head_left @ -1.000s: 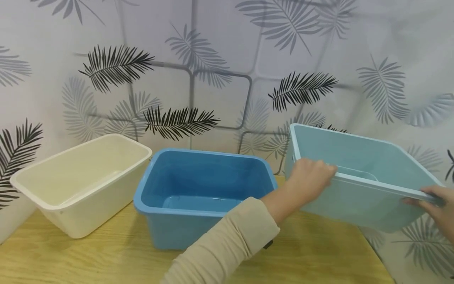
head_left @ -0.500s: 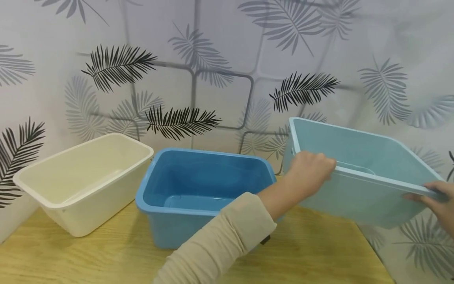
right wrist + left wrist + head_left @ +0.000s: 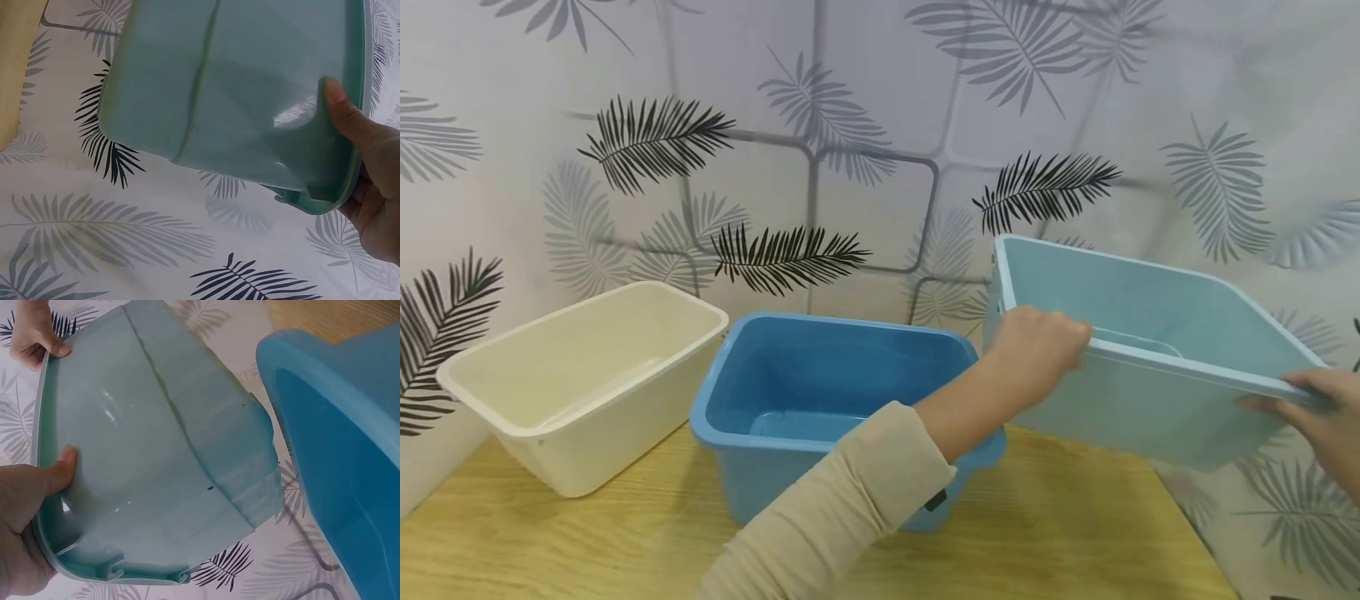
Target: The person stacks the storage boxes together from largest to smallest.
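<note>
Both hands grasping: left hand (image 3: 1037, 346) and right hand (image 3: 1326, 408) each clamp the near rim of one pale blue-green bin (image 3: 1142, 400). Left hand sits near the left end of that rim, right hand near its right end, at the right edge of the head frame. Wrist views: each thumb pressed flat on the outer wall, fingers hooked over the rim, partly hidden behind it.

Pale bin is at right of the head frame, lifted off the table, mouth up, rim sloping down toward the right. Its right part sits out past the table edge, against the patterned backdrop. Inside wall and part of the floor visible. Left wrist view has its outside filling the left and middle, small ribs under the rim lip at the bottom, a dark line across the surface.

Blue bin (image 3: 835, 358) stands upright on the table, centre of the frame, just left of the pale one. Left forearm in a beige sleeve (image 3: 842, 492) crosses in front of its right part. Small black piece (image 3: 936, 500) shows by its lower right, below the cuff; can't tell what it is.

Cream bin (image 3: 625, 425) also on the table, left of frame, set at an angle, near the blue bin; can't tell if rims touch. Yellowish wood-grain table (image 3: 1052, 533) along the bottom. Pale backdrop (image 3: 880, 92) behind, black and grey leaf print.
</note>
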`<action>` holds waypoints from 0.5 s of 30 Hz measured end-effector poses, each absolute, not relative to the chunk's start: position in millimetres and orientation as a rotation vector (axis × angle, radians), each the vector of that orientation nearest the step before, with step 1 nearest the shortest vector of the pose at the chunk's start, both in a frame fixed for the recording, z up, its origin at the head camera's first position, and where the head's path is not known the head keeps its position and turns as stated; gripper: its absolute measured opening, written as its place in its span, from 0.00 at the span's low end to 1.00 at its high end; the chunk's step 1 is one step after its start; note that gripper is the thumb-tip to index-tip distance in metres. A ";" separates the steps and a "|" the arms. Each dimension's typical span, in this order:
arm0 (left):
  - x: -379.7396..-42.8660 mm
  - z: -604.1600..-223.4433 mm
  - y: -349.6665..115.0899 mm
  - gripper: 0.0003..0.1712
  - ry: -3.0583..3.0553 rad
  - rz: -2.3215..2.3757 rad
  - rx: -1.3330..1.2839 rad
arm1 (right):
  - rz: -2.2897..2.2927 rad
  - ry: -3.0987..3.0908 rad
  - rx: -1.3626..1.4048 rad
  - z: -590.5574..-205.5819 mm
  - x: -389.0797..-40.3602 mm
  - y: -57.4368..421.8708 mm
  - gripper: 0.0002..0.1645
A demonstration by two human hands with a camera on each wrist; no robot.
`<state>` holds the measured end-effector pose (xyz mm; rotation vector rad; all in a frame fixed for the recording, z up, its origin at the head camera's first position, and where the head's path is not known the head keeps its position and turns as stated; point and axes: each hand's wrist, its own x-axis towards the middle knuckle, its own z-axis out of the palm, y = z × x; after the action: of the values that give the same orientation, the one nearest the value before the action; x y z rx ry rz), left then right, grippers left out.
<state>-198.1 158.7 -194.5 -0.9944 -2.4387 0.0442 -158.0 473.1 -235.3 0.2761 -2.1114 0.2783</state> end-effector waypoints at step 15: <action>-205.4 -191.4 118.5 0.13 -2.391 -0.068 -0.994 | -0.041 -2.050 0.401 -208.0 -144.5 403.9 0.50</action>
<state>-205.4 118.5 -191.4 -0.9936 -2.3915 -0.0679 -144.5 403.9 -208.0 0.4015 -2.0500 -0.0409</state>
